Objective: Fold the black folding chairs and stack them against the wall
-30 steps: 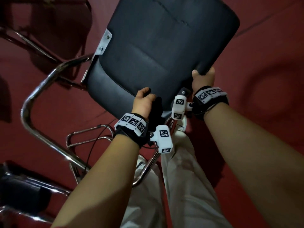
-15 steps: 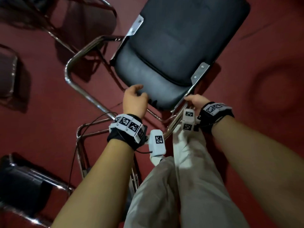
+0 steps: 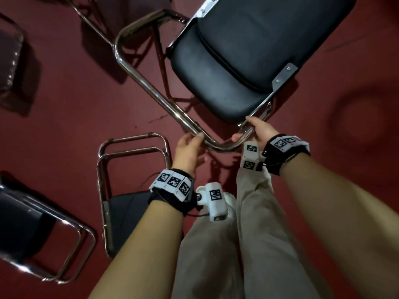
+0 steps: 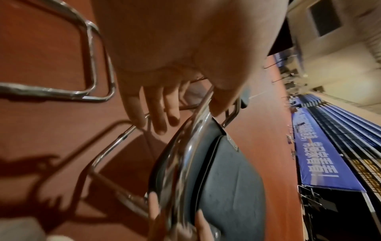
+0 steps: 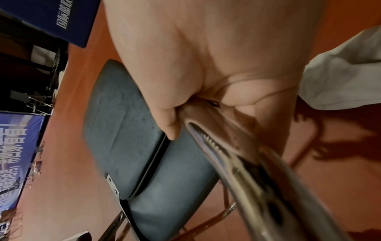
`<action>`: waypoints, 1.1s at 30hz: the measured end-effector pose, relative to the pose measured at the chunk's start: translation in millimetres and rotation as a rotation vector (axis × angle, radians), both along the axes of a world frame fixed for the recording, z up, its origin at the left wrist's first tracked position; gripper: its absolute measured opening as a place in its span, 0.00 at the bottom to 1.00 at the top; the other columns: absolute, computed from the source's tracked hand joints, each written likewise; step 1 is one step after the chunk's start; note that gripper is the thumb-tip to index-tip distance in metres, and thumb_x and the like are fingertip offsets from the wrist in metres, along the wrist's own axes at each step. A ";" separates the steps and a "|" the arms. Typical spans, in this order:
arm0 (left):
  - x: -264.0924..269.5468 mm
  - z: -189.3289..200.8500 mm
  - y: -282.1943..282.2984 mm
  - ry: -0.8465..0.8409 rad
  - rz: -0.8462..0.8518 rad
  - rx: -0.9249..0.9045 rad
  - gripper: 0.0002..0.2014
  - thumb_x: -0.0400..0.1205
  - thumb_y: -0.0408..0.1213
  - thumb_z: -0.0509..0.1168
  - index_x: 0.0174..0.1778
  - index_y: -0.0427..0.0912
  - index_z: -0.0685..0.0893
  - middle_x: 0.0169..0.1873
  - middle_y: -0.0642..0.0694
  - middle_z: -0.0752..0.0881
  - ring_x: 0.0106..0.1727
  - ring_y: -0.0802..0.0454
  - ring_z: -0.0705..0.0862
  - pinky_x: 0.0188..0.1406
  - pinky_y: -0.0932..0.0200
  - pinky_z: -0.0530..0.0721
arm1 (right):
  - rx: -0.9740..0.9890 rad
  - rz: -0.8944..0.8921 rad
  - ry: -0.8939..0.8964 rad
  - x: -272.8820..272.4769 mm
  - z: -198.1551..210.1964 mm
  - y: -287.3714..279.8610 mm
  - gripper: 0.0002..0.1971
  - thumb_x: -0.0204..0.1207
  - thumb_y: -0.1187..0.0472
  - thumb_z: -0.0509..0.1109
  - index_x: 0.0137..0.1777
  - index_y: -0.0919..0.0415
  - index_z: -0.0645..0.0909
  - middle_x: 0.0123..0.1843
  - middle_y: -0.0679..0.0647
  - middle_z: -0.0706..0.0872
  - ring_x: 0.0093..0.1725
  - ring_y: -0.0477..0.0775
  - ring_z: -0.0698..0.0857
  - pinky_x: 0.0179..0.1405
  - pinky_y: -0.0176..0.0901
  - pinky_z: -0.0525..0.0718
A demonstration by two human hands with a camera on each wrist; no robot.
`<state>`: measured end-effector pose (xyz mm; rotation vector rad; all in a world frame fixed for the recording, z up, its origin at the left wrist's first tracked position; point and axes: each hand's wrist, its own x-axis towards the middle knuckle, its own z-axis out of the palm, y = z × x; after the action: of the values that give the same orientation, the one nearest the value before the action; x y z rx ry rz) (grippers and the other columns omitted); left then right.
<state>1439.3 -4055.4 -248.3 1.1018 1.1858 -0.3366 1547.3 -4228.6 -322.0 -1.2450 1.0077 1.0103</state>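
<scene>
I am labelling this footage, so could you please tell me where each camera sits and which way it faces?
Head: worn on the head, looking down at the black folding chair, both forearms, left hand, right hand and trouser legs.
Left wrist: looks along the left palm at straight fingers beside the chrome frame.
Right wrist: looks along the right palm, which grips the frame.
All three share the chair.

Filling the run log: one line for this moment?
black padded chrome-framed folding chair: folded | right hand: grips frame | left hand: fingers straight, thumb on frame | red floor
</scene>
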 end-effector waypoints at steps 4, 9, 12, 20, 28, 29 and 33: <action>15.5 0.6 -24.1 -0.081 0.140 -0.118 0.07 0.88 0.32 0.61 0.52 0.48 0.69 0.28 0.51 0.87 0.32 0.53 0.88 0.47 0.46 0.84 | 0.060 -0.002 0.051 3.7 5.3 4.3 0.30 0.85 0.51 0.62 0.78 0.72 0.64 0.34 0.71 0.88 0.25 0.65 0.89 0.20 0.49 0.86; 34.9 3.9 2.3 -0.166 0.279 -0.034 0.08 0.88 0.27 0.58 0.53 0.45 0.69 0.20 0.46 0.78 0.21 0.49 0.82 0.43 0.43 0.87 | 0.223 0.062 0.072 10.3 16.3 29.2 0.23 0.85 0.47 0.60 0.61 0.72 0.74 0.54 0.70 0.80 0.36 0.64 0.87 0.26 0.46 0.88; 51.3 11.9 21.9 -0.135 0.390 0.074 0.08 0.89 0.29 0.59 0.48 0.46 0.72 0.17 0.50 0.74 0.17 0.55 0.76 0.28 0.52 0.88 | 0.281 0.216 0.094 17.4 16.3 47.7 0.21 0.82 0.40 0.62 0.56 0.61 0.75 0.49 0.67 0.82 0.34 0.64 0.82 0.40 0.53 0.89; 81.2 5.3 12.5 0.143 0.568 0.350 0.09 0.85 0.36 0.69 0.41 0.46 0.76 0.26 0.46 0.72 0.16 0.53 0.74 0.18 0.59 0.78 | 0.106 0.237 0.072 93.6 6.0 -19.1 0.32 0.78 0.31 0.62 0.64 0.59 0.81 0.60 0.65 0.86 0.52 0.68 0.88 0.52 0.56 0.88; 94.8 3.0 -5.8 0.585 0.596 0.325 0.17 0.80 0.41 0.72 0.57 0.31 0.83 0.44 0.32 0.89 0.39 0.38 0.86 0.08 0.59 0.77 | -0.149 0.003 -0.092 192.9 -29.8 -60.8 0.33 0.80 0.39 0.67 0.77 0.61 0.72 0.68 0.57 0.82 0.53 0.54 0.87 0.33 0.43 0.85; 96.3 2.4 -8.4 0.608 0.609 0.329 0.18 0.79 0.41 0.73 0.58 0.30 0.84 0.45 0.32 0.90 0.39 0.38 0.87 0.10 0.59 0.79 | -0.150 -0.002 -0.113 202.6 -48.4 -67.9 0.39 0.74 0.36 0.72 0.78 0.59 0.71 0.69 0.56 0.83 0.52 0.54 0.88 0.33 0.42 0.86; 98.3 -4.0 -6.5 0.674 0.633 0.370 0.18 0.77 0.39 0.74 0.60 0.34 0.87 0.44 0.37 0.91 0.38 0.39 0.90 0.25 0.54 0.86 | -0.188 -0.145 -0.160 221.1 -92.7 -84.8 0.59 0.42 0.37 0.90 0.76 0.53 0.71 0.64 0.56 0.87 0.53 0.60 0.92 0.49 0.59 0.89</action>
<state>1537.6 -4061.9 -252.3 0.8736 2.1874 0.0235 1768.4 -4313.4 -414.7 -1.3620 1.0686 0.7047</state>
